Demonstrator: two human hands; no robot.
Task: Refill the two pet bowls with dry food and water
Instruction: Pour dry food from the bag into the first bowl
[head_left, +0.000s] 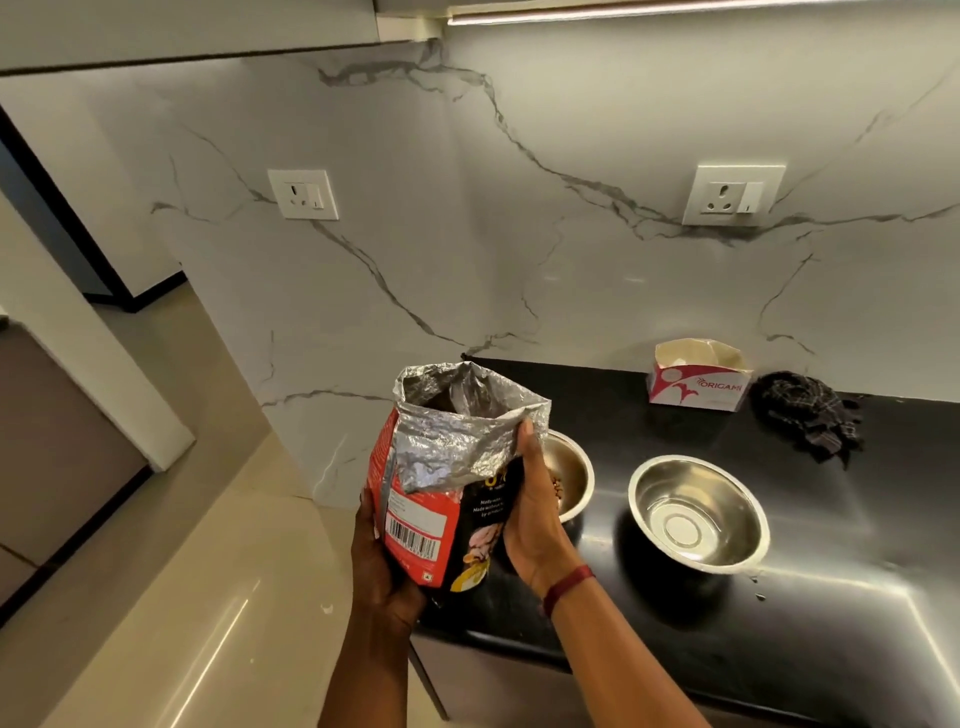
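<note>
Well, kibble (558, 487) in one bowl (575, 467) (bag (441, 504) open)

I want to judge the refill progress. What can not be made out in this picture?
Head view only:
Left bowl: mostly behind the food bag and the right hand; its kibble amount is hidden.
Right bowl: water or mere reflections, cannot tell.
Bag's small print: blurred.
Left hand: fingers mostly behind the bag.

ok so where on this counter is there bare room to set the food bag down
Bare counter behind the left bowl, bordered by the wall and the tissue box. More in front of the right bowl, toward the near edge. Crowded: the narrow gap between bowls, and back right around the dark cloth.
</note>
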